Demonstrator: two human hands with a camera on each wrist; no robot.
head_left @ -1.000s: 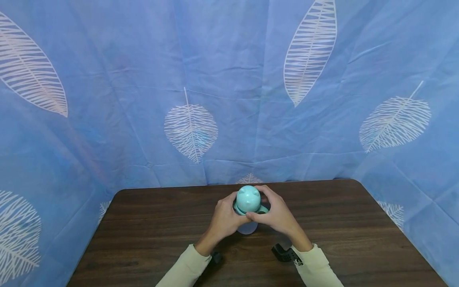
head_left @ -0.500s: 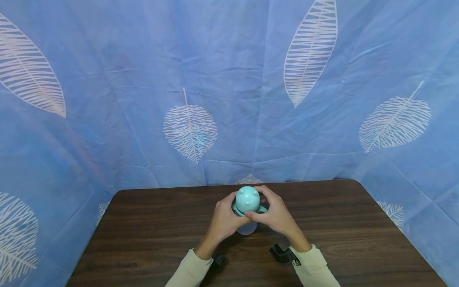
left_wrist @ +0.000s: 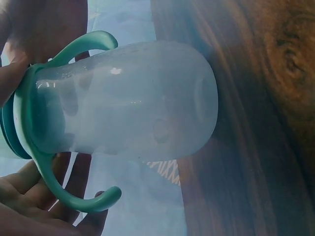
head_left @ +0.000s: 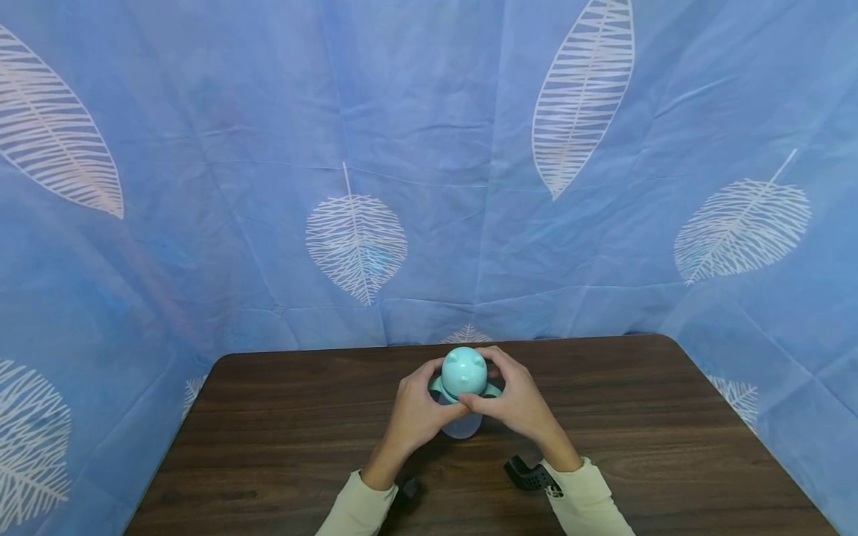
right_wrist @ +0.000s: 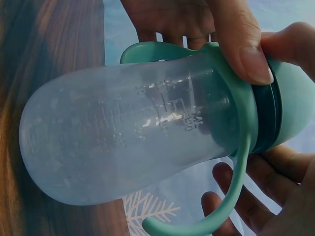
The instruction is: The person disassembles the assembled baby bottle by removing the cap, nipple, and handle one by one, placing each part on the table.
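Above the dark desk (head_left: 281,432), held up a see-through bottle (left_wrist: 133,101) with a teal cap (head_left: 464,370), left hand (head_left: 417,412) and right hand (head_left: 518,406) fingers curled round the cap end; probably light, smooth, slippery, best gripped by its side handles (right_wrist: 224,206).

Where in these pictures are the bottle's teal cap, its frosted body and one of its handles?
teal cap (head_left: 464,371), head view, on the domed top.
frosted body (left_wrist: 142,101), left wrist view, mid-wall.
handle (right_wrist: 231,196), right wrist view, on the lower loop's curve.
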